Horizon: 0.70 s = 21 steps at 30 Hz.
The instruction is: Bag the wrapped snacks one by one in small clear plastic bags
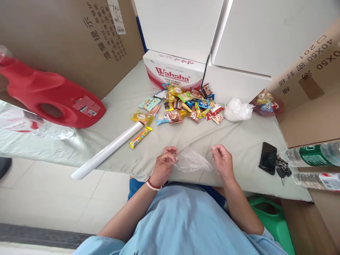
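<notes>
A clear plastic bag [191,161] hangs from my left hand [164,163], whose thumb and fingers pinch its left end. Close to the bag's right end is my right hand [223,161], thumb and fingertips pressed together. Whether anything thin is between those fingers I cannot make out. Beyond my hands lies a loose pile of small wrapped snacks [186,102] on the pale green cloth [225,136]. A yellow snack bar [140,137] rests beside a white plastic roll [108,149] to the left. Right of the pile sits a knotted white plastic bag [238,109].
A Wahaha carton [174,71] stands behind the snacks. At left are a red detergent jug [53,92] and a large cardboard box [79,32]. At right lie a phone [267,158], keys [283,167], water bottles [313,154] and a filled reddish bag [268,104]. A green stool [276,219] is below.
</notes>
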Motion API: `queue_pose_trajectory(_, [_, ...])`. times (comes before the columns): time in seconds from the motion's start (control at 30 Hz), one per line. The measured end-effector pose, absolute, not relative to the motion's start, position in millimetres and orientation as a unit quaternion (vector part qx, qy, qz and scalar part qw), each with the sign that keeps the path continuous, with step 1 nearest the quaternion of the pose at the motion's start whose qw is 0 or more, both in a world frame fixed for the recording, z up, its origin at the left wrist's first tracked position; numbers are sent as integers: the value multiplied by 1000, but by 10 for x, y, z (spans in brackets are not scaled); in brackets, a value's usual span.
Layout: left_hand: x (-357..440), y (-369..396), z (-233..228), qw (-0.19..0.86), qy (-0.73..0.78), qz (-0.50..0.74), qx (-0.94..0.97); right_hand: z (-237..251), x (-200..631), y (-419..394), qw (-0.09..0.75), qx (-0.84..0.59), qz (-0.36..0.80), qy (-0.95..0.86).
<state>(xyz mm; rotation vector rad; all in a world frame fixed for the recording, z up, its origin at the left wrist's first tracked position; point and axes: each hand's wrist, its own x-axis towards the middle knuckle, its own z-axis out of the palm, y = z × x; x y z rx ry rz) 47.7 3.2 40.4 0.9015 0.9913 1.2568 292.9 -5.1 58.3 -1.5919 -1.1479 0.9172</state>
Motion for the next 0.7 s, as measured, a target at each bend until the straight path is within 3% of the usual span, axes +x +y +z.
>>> queue_pose_trajectory(0.17, [605,-24,506,536,395,533,522,766,2485,-151,352,-506,532,-581])
queue_pose_trajectory(0.23, [584,-17,538,518,395,536,537,738,2435,-123,362,-493,561,-558])
queue_pose_trajectory(0.53, [195,90,432,481,448,620,428,680,3174,-152,557,-510,585,-296])
queue_pose_trajectory(0.63, [-38,61,405,467,454,589,479,601,3363,-311,526,-553,564,-316])
queue_pose_trajectory(0.7, [-224,5,429,486,430,471,598,544,3448,-427,454,-604,537,-375])
